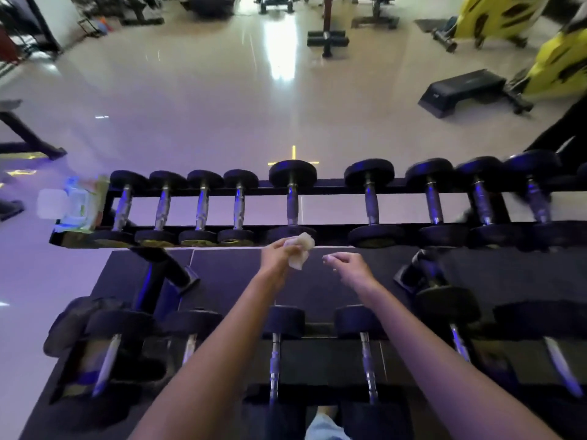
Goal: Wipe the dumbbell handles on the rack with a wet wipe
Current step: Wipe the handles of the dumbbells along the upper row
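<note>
Wet wipe (301, 249) gripped by left hand (277, 254) at rack (330, 238) front edge; right hand (351, 265) loosely curled, empty.

A glossy pale floor (190, 100) fills the far half, with a yellow cross mark (293, 158) on it. At the right lies a black step platform (460, 90), just beside a yellow bike (559, 65). A second bike (495, 17) stands behind. A black bench (327, 39) stands far back. A dark mat (235, 274) lies nearer.

Black dumbbell heads (292, 173), chrome handles (292, 207); white wipe (300, 249); yellow-black machines (498, 14); cream floor (197, 100).
</note>
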